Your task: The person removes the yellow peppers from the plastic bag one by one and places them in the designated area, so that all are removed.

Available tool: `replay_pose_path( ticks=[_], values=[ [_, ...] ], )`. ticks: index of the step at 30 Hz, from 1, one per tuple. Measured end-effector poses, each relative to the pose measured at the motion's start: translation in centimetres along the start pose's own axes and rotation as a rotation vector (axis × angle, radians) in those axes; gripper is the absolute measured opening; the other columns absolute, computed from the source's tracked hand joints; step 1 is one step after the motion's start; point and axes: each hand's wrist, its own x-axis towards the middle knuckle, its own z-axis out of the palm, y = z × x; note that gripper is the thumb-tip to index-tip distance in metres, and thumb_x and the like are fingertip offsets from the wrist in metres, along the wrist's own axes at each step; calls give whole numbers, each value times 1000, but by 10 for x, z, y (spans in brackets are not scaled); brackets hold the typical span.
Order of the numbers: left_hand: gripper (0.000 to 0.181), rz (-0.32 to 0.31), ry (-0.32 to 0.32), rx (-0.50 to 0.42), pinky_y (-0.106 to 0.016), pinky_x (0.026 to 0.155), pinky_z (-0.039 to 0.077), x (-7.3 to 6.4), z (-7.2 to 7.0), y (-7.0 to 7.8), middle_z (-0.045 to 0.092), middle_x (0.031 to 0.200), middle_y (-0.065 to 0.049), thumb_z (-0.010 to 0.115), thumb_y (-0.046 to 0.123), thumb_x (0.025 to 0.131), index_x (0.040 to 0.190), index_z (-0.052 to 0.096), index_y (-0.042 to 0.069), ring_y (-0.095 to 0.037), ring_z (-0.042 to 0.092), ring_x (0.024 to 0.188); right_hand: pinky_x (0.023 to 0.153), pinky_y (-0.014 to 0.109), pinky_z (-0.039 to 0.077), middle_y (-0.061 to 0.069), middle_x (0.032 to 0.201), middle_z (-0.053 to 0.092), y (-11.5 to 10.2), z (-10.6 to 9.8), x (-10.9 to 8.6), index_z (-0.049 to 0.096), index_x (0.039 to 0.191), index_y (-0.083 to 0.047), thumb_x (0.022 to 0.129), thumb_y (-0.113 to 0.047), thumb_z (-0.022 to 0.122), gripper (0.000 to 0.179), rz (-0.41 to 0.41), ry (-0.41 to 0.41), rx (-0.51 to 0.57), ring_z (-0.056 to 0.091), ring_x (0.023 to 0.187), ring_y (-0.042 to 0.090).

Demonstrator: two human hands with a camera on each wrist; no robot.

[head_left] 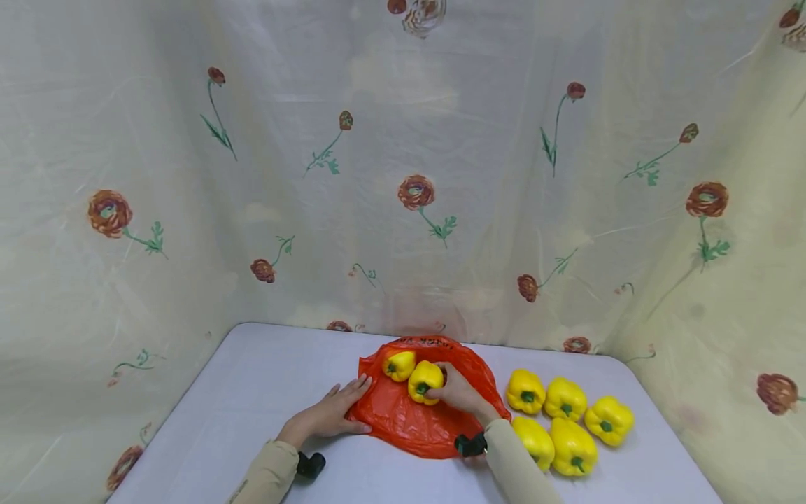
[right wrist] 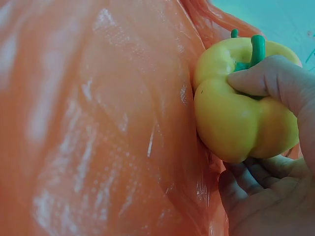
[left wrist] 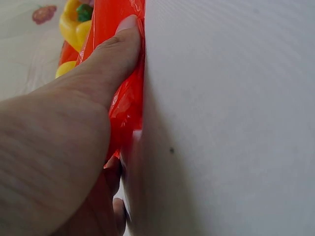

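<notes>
A red plastic bag (head_left: 403, 423) lies spread on the table. My right hand (head_left: 461, 390) grips a yellow bell pepper (head_left: 423, 378) over the bag, thumb by the green stem and fingers curled beneath it, as the right wrist view shows. Just left of it, another yellow bell pepper (head_left: 399, 365) rests on the bag. With fingers extended, my left hand (head_left: 334, 411) presses on the bag's left edge. In the left wrist view its thumb (left wrist: 115, 51) lies along the red plastic at the table surface.
Several yellow bell peppers (head_left: 564, 399) stand grouped right of the bag, partly behind the right sleeve (head_left: 513, 455). The white table (head_left: 271, 371) is bordered by a flower-printed curtain (head_left: 378, 231) at the back and sides.
</notes>
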Motion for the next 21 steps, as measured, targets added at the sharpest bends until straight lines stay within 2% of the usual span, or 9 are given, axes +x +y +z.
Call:
replay_pose_path(
  ticks=[6, 21],
  values=[
    [98, -3, -2, 1, -55, 121, 8, 0, -1, 2, 17, 163, -6, 64, 62, 80, 155, 19, 20, -29, 16, 150, 99, 47, 49, 11, 124, 53, 0, 1, 0, 41, 134, -5, 81, -21, 78, 67, -3, 22, -17, 51, 110, 27],
    [97, 2, -8, -19, -54, 121, 8, -2, -2, 2, 18, 162, -6, 65, 61, 80, 155, 19, 19, -29, 16, 150, 96, 45, 51, 9, 126, 54, -3, -7, -13, 41, 136, -7, 82, -25, 78, 68, -12, 32, 22, 53, 108, 24]
  ],
)
